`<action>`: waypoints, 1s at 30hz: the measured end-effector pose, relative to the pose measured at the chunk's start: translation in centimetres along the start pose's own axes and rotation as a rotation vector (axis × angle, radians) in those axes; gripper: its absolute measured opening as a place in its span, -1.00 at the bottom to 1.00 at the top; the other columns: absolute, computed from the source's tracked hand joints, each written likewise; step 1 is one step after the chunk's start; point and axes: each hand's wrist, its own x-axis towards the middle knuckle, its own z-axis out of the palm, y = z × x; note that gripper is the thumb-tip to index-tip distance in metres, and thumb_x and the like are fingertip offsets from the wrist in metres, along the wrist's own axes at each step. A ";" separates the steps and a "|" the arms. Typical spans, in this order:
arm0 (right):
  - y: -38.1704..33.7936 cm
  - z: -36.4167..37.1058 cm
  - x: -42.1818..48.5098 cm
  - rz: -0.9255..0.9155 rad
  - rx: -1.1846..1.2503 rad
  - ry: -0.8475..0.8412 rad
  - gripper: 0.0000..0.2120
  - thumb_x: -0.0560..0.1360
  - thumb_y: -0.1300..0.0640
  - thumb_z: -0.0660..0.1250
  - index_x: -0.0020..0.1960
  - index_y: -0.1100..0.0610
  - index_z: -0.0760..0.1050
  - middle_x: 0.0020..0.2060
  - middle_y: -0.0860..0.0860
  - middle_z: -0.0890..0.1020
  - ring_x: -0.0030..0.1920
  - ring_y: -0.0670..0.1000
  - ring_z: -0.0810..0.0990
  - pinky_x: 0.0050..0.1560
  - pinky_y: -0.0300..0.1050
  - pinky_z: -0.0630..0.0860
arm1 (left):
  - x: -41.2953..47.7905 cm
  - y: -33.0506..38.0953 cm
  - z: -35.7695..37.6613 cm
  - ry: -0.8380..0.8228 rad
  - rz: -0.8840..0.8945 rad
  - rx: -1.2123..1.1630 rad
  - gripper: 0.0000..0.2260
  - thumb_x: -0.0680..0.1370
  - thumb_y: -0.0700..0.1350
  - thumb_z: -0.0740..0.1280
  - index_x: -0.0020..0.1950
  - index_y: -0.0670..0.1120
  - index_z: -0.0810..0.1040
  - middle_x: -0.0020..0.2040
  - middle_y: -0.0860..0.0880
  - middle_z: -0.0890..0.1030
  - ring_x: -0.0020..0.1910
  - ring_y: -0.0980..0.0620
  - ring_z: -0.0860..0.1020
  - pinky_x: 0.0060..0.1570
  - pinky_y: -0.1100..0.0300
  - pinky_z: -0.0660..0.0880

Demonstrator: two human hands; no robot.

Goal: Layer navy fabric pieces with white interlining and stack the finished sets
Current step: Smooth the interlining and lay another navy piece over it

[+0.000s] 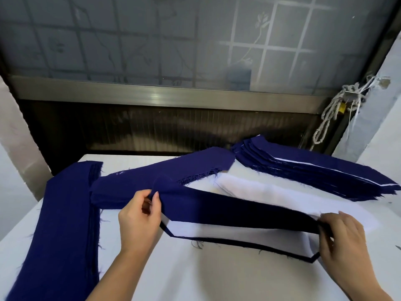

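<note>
Nothing fancy here: a navy fabric piece point(238, 211) was held just above the white table point(195, 276). Its left end was pinched between thumb and fingers of the left hand point(141, 216), and its right end was gripped by the curled fingers of the right hand point(340, 237). Directly beneath, a white interlining piece point(217, 232) was laid over a lower navy piece point(314, 258), of which only a thin edge was seen. The finished stack point(314, 170) was parked far right, and a navy pile point(65, 224) was kept at the left.
</note>
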 end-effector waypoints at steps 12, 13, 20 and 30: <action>-0.3 -0.4 -0.4 0.452 0.043 0.017 -0.74 0.47 0.33 0.33 0.14 0.19 0.44 -0.31 0.03 0.56 -0.25 0.15 0.46 -0.03 0.20 0.45 | 0.7 -0.8 0.2 -0.078 -0.304 0.001 -0.81 0.49 -0.20 0.44 -0.25 0.05 0.56 -0.35 0.02 0.56 -0.34 0.08 0.53 -0.33 0.48 0.42; -0.1 -0.3 -0.3 0.447 0.019 -0.017 -0.75 0.46 0.34 0.33 0.12 0.19 0.45 -0.32 0.05 0.57 -0.26 0.21 0.50 -0.07 0.19 0.46 | 0.7 -0.9 0.2 -0.093 -0.322 0.018 -0.81 0.49 -0.20 0.44 -0.25 0.04 0.56 -0.37 0.00 0.56 -0.35 0.07 0.53 -0.33 0.46 0.43; 0.6 0.4 -0.6 0.425 -0.126 -0.138 -0.81 0.39 0.38 0.35 -0.01 0.24 0.51 -0.40 0.12 0.59 -0.33 0.27 0.52 -0.25 0.06 0.44 | 0.8 -0.8 0.2 -0.230 -0.287 0.260 -0.81 0.47 -0.17 0.44 -0.28 0.06 0.53 -0.46 0.11 0.57 -0.38 0.14 0.55 -0.33 0.19 0.47; 1.1 1.1 -0.8 0.505 -0.053 -0.157 -0.89 0.48 0.30 0.31 0.01 0.20 0.49 -0.24 0.16 0.64 -0.24 0.25 0.53 -0.21 0.05 0.44 | 0.7 -0.8 0.3 -0.322 -0.209 0.416 -0.78 0.46 -0.18 0.41 -0.29 0.07 0.46 -0.46 0.24 0.54 -0.47 0.13 0.49 -0.45 0.24 0.32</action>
